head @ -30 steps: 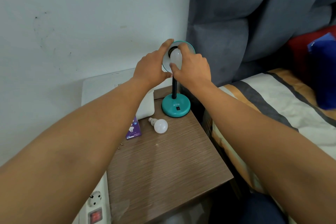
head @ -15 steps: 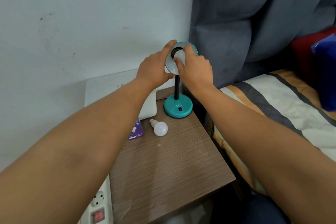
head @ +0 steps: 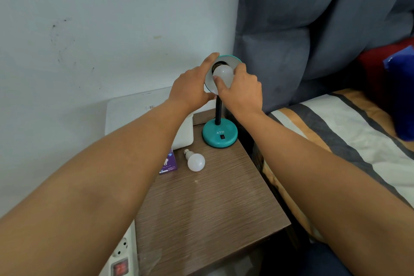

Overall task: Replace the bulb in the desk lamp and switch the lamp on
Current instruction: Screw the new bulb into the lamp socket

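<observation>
A teal desk lamp stands on its round base (head: 219,135) at the back of a brown bedside table (head: 206,208), with a black switch on the base. My left hand (head: 190,87) grips the rim of the lamp's shade (head: 230,59). My right hand (head: 240,89) holds a white bulb (head: 223,74) with its fingertips at the dark socket inside the shade. The bulb's screw end is hidden in the shade. A second white bulb (head: 195,161) lies on its side on the table, apart from both hands.
A purple bulb box (head: 168,163) lies flat left of the loose bulb. A white appliance (head: 143,116) sits behind it against the wall. A power strip (head: 122,255) with a red switch is at the lower left. A striped bed (head: 336,141) and grey headboard flank the table's right.
My right hand's fingers have shifted around the bulb in the shade, and more of the bulb shows now. My left hand stays on the shade rim. The view has shifted slightly.
</observation>
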